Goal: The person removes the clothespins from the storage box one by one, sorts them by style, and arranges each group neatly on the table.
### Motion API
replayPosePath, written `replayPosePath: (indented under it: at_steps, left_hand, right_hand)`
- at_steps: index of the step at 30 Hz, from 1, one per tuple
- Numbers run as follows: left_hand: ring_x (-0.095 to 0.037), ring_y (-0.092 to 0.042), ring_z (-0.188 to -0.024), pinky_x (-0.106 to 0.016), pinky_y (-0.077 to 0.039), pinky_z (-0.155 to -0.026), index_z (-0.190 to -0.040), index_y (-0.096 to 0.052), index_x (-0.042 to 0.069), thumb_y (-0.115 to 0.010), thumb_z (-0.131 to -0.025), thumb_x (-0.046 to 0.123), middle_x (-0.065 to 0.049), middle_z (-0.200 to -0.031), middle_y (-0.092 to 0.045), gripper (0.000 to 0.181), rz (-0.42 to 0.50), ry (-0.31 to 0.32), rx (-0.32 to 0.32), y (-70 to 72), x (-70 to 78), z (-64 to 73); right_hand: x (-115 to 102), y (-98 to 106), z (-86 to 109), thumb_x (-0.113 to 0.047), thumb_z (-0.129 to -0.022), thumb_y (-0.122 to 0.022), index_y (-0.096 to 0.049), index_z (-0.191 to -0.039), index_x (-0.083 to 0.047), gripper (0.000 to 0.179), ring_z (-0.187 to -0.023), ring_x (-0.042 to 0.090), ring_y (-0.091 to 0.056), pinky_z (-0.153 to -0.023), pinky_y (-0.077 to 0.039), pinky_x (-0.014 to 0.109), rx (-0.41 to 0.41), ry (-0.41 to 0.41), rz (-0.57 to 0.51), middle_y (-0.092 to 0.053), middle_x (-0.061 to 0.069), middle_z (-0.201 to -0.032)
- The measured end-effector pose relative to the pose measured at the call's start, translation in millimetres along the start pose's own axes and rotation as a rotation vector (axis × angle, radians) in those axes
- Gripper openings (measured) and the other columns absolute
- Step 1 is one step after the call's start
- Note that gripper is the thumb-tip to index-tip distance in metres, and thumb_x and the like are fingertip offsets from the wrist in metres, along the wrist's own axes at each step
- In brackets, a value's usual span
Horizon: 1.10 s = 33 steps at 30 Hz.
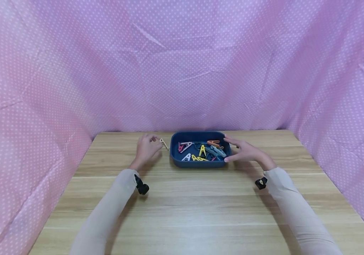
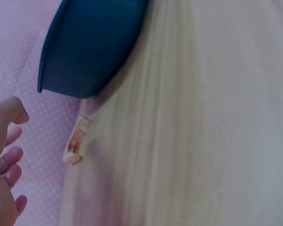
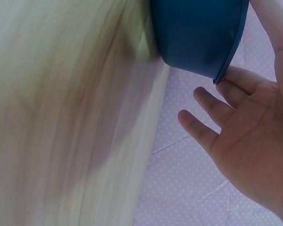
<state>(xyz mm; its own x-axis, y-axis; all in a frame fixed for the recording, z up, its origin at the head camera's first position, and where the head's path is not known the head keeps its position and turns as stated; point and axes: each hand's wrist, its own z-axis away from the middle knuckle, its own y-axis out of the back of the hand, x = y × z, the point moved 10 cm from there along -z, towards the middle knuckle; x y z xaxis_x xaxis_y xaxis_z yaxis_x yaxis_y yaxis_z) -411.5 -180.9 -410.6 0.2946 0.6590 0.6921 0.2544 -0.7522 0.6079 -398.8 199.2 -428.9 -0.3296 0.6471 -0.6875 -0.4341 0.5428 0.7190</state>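
Note:
A dark blue bin (image 1: 182,164) sits toward the back of the wooden table with clothespins inside in yellow, white, red, orange and blue. Just left of it is a pale yellow clothespin (image 1: 165,144), lying on the table in the left wrist view. My left hand (image 1: 146,147) hovers beside that clothespin, fingers loosely bent, with a gap between them and it. Across the right end of the bin, my right hand (image 1: 247,150) spans its width and holds it, fingers at the far corner and thumb at the near one. In the right wrist view two fingertips meet the rim.
The wooden table (image 1: 188,209) stretches from the bin toward the front. Pink dotted cloth (image 1: 188,71) hangs behind the table and along both sides. A dark camera mount (image 1: 141,186) sits on the left wrist, another (image 1: 261,182) on the right.

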Motion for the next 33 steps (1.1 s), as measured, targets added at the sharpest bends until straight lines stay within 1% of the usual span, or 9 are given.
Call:
replayPosePath:
  at_steps: [3,6,8,13,17,22,25,29,33]
  left_hand:
    - [-0.036,-0.057,-0.102,-0.043,-0.04,-0.091,-0.105,-0.074,0.0,-0.079,-0.082,0.011,-0.02,-0.101,-0.067,0.026,0.029,-0.053,-0.012,-1.4,11.5,-3.0]
    - [-0.039,-0.057,-0.105,-0.045,-0.04,-0.093,-0.108,-0.073,0.001,-0.078,-0.082,0.009,-0.022,-0.102,-0.067,0.027,0.045,-0.086,-0.043,-4.5,22.9,-5.7]
    - [-0.038,-0.057,-0.105,-0.045,-0.04,-0.093,-0.109,-0.073,0.002,-0.079,-0.082,0.01,-0.021,-0.103,-0.068,0.028,0.042,-0.104,-0.065,-7.1,31.0,-8.2]
    - [-0.031,-0.057,-0.103,-0.044,-0.042,-0.091,-0.108,-0.075,0.004,-0.08,-0.086,0.015,-0.014,-0.102,-0.07,0.026,-0.021,-0.154,-0.116,-16.8,49.5,-15.5]
    - [-0.03,-0.057,-0.104,-0.044,-0.043,-0.091,-0.108,-0.076,0.006,-0.077,-0.089,0.021,-0.009,-0.101,-0.071,0.024,-0.094,-0.193,-0.176,-27.4,61.7,-19.4]
    - [-0.027,-0.057,-0.101,-0.045,-0.043,-0.092,-0.107,-0.077,0.011,-0.077,-0.089,0.025,-0.005,-0.103,-0.072,0.023,-0.239,-0.288,-0.233,-43.6,74.6,-21.5]
    - [-0.025,-0.056,-0.102,-0.046,-0.042,-0.093,-0.107,-0.077,0.013,-0.079,-0.088,0.027,-0.004,-0.107,-0.073,0.024,-0.31,-0.344,-0.259,-52.7,81.0,-21.4]
    - [-0.025,-0.054,-0.106,-0.048,-0.041,-0.096,-0.108,-0.078,0.012,-0.08,-0.086,0.029,-0.005,-0.114,-0.073,0.028,-0.339,-0.396,-0.291,-61.4,89.3,-21.6]
    - [-0.025,-0.054,-0.107,-0.047,-0.039,-0.094,-0.108,-0.079,0.011,-0.082,-0.084,0.026,-0.006,-0.115,-0.073,0.029,-0.349,-0.426,-0.321,-69.0,94.0,-22.3]
  right_hand:
    - [1,0,-0.2,-0.041,-0.082,-0.084,-0.025,-0.162,-0.012,0.104,-0.157,0.041,-0.012,-0.119,-0.024,0.064,-0.001,-0.001,0.006,-0.013,0.014,-0.171]
    - [2,0,-0.2,-0.042,-0.082,-0.084,-0.025,-0.162,-0.012,0.104,-0.157,0.041,-0.012,-0.119,-0.023,0.065,0.001,-0.003,0.011,-0.014,0.014,-0.171]
    - [3,0,0.0,-0.042,-0.082,-0.084,-0.025,-0.162,-0.013,0.104,-0.157,0.042,-0.012,-0.119,-0.022,0.065,0.004,-0.004,0.012,-0.014,0.014,-0.171]
    - [2,0,1.0,-0.041,-0.082,-0.084,-0.026,-0.162,-0.013,0.103,-0.156,0.044,-0.014,-0.119,-0.022,0.065,0.001,-0.015,0.009,-0.014,0.013,-0.171]
    - [0,-1,1.2,-0.04,-0.083,-0.084,-0.026,-0.162,-0.013,0.103,-0.155,0.045,-0.014,-0.119,-0.022,0.067,-0.004,-0.02,0.002,-0.013,0.015,-0.171]
    - [-1,-1,1.4,-0.041,-0.082,-0.085,-0.026,-0.162,-0.014,0.103,-0.156,0.043,-0.015,-0.119,-0.024,0.065,0.001,-0.02,0.005,-0.014,0.014,-0.171]
    - [-1,-1,1.7,-0.042,-0.082,-0.084,-0.026,-0.162,-0.014,0.103,-0.156,0.043,-0.016,-0.118,-0.025,0.066,0.0,-0.019,0.019,-0.014,0.014,-0.171]
    - [0,-1,2.1,-0.042,-0.082,-0.084,-0.026,-0.162,-0.014,0.103,-0.155,0.044,-0.016,-0.118,-0.025,0.066,-0.002,-0.02,0.018,-0.014,0.014,-0.171]
    - [0,0,1.8,-0.041,-0.083,-0.084,-0.026,-0.162,-0.013,0.102,-0.155,0.046,-0.016,-0.118,-0.023,0.066,0.002,-0.018,0.008,-0.013,0.014,-0.171]
